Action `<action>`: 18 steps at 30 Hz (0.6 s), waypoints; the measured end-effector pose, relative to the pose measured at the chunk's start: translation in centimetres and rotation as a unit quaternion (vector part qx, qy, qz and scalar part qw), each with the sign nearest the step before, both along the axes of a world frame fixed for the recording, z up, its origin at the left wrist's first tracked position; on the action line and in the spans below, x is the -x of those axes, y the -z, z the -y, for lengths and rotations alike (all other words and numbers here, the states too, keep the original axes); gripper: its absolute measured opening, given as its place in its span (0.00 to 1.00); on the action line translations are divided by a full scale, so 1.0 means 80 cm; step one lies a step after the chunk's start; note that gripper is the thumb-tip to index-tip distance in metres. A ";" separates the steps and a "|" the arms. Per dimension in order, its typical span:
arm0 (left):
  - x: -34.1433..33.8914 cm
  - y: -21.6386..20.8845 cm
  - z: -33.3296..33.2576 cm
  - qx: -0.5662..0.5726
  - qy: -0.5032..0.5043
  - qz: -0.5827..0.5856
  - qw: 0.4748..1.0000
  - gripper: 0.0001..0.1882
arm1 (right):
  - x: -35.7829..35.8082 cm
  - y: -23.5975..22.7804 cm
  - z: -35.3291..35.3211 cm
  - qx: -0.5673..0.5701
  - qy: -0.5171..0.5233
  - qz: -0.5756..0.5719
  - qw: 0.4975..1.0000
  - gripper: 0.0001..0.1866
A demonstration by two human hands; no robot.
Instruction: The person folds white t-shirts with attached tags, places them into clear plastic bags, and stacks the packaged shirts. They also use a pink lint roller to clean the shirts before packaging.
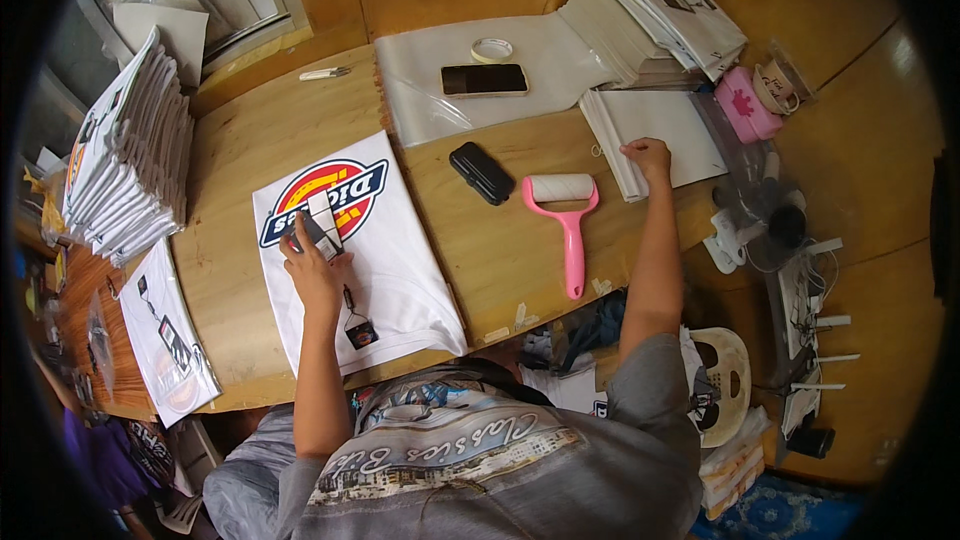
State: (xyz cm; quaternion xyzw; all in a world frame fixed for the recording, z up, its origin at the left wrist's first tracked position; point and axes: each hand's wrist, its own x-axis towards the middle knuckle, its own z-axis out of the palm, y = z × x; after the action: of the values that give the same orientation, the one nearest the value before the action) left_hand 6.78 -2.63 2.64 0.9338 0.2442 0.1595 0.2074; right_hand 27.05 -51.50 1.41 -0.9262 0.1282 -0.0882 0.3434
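Note:
A folded white T-shirt (400, 295) with a round red, yellow and blue print lies on the table in front of me. Over the print, my left hand (312, 265) has its thumb and fingers around a black-and-white hang tag (324, 224). A small black square tag (361, 333) on a cord rests lower on the shirt. To the right, my right hand (650, 156) is above a stack of white sheets or flat bags (680, 130), its fingertips pressed together. Whatever is between them is too small to make out.
A pink-handled lint roller (570, 240), black case (482, 173), phone (484, 80) and tape roll (491, 50) lie mid-table. Folded shirts (135, 155) are piled at left, near a bagged shirt (170, 335). Packed bags (650, 25) and a pink container (748, 108) stand at the far right.

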 end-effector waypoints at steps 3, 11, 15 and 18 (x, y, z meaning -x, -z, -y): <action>-0.005 0.001 -0.006 0.057 0.022 0.024 0.998 0.51 | -0.009 0.006 0.005 0.000 -0.001 -0.015 1.000 0.11; -0.019 0.010 -0.003 0.126 0.003 0.006 0.992 0.56 | -0.014 0.016 0.022 -0.091 -0.022 -0.024 0.995 0.07; -0.027 0.014 -0.005 0.204 0.021 0.016 0.979 0.56 | -0.016 0.021 0.024 -0.116 -0.026 -0.010 0.993 0.09; -0.029 0.018 -0.007 0.241 0.014 0.008 0.970 0.55 | -0.016 0.017 0.020 -0.140 -0.023 -0.021 0.990 0.10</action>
State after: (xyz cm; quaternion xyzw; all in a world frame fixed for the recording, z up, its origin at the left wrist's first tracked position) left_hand 9.08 -2.09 1.21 0.8582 0.2607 0.1005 0.4307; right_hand 28.37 -53.13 0.03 -0.8735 0.1252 -0.0422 0.4686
